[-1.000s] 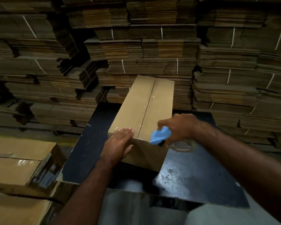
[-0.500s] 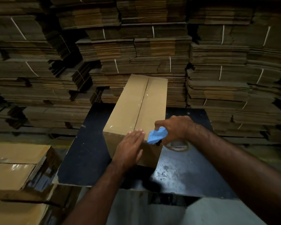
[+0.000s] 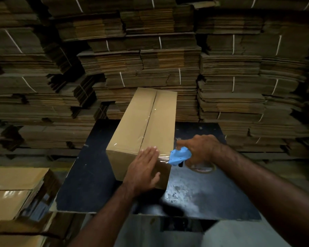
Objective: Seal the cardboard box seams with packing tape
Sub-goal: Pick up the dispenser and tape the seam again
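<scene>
The cardboard box (image 3: 143, 129) runs long toward 12 o'clock; the left hand (image 3: 143, 168) lies flat on its near end, and the right hand (image 3: 202, 150) at 3 o'clock grips the tape dispenser (image 3: 179, 156).

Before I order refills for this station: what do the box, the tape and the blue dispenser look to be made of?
Box: plain brown cardboard, matte, with folded flaps meeting at a centre seam.
Tape: clear glossy film, probably plastic; it glints and the cardboard shows through.
Dispenser: blue, smooth, moulded-looking, likely plastic, held in the right hand.
</scene>
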A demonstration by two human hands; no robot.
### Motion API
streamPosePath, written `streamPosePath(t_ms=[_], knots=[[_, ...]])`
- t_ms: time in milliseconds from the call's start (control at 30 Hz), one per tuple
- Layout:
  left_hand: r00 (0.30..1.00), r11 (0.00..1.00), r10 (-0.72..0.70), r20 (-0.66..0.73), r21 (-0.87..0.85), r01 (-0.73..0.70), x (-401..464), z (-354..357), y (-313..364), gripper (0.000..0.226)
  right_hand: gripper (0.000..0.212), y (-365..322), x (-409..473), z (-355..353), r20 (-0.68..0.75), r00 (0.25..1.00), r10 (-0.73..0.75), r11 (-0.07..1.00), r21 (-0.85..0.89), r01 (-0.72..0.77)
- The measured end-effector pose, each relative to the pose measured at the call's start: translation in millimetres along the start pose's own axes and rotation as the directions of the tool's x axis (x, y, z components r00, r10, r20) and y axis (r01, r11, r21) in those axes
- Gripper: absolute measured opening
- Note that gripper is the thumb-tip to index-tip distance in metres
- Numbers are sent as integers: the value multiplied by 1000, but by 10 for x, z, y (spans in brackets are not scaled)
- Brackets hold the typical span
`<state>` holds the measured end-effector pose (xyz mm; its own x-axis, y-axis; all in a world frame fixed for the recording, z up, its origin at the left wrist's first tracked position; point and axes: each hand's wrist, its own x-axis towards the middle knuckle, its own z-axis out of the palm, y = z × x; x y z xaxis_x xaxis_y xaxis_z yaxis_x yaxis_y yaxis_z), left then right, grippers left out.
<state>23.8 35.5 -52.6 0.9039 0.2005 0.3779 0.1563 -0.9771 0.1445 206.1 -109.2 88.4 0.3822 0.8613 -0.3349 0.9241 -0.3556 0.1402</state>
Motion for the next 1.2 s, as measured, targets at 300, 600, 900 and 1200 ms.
streamPosePath(t_ms=[300,600,900,1200], knots=[[999,998,41,0,-44,-41,29,86,164,77,64,334,-281,289,-72,997,10,996,92,-3],[998,998,-20,-59,53,23,126,61,327,55,68,182,-300,244,-18,999,38,997,71,-36],[990,982,-118,-71,139,127,276,79,462,33,68,20,-147,191,5,1000,29,1000,-12,-29],[984,990,-110,-141,69,121,298,112,497,25,60,76,-239,333,-33,997,73,995,70,-70]])
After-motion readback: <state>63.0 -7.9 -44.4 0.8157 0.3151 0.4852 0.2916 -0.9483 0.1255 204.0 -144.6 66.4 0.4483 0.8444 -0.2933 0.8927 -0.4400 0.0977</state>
